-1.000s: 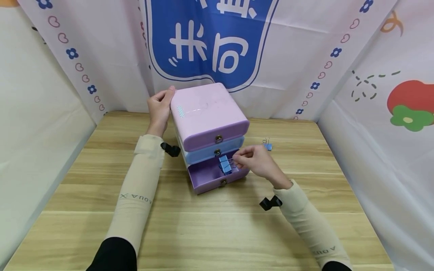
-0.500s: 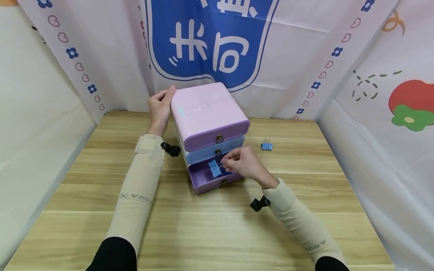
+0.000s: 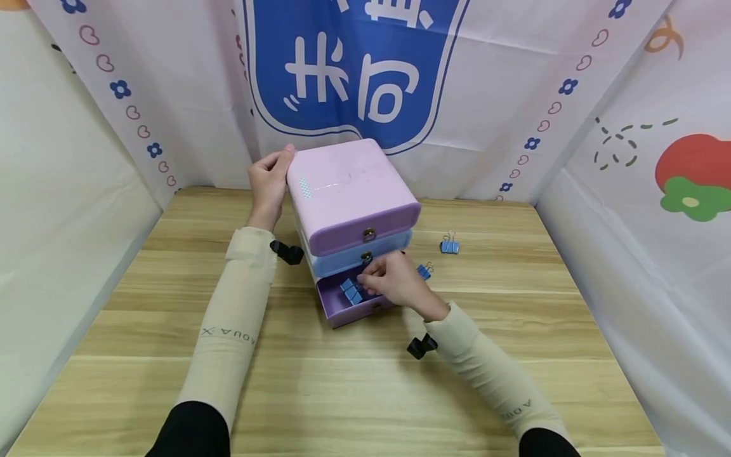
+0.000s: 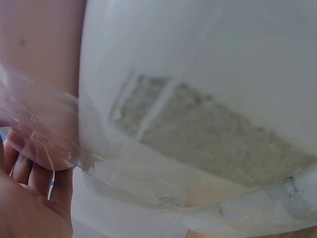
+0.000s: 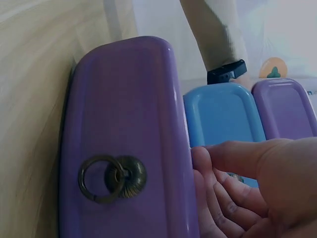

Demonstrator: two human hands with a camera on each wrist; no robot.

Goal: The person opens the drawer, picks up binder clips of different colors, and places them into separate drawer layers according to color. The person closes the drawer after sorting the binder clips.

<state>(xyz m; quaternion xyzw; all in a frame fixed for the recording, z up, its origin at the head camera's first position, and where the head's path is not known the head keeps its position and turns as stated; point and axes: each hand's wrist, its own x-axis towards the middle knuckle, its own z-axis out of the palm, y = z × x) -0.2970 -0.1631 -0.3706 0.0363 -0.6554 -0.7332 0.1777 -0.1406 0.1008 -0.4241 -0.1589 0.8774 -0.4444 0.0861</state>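
My left hand (image 3: 267,187) holds the back left corner of a small three-tier drawer box (image 3: 348,190) with a pink top. In the left wrist view, its fingers (image 4: 34,168) bend against the box's pale side. The purple bottom drawer (image 3: 337,314) is pulled out. Over it my right hand (image 3: 394,282) pinches a blue binder clip (image 3: 351,292), which sits tilted inside the drawer. In the right wrist view, the drawer front with its ring pull (image 5: 101,178) hides that clip and the fingertips. What else lies in the drawer is hidden.
Two blue binder clips lie on the wooden table (image 3: 354,393) right of the box: one clip (image 3: 449,246) farther back, another clip (image 3: 424,271) just behind my right hand. The blue middle drawer (image 3: 337,261) is closed. Printed cloth (image 3: 485,95) surrounds the table's back and sides.
My right hand has moved left, carrying the binder clip from the drawer's right part toward its middle. A second clip on the table has come into sight behind it. The left hand stays put.
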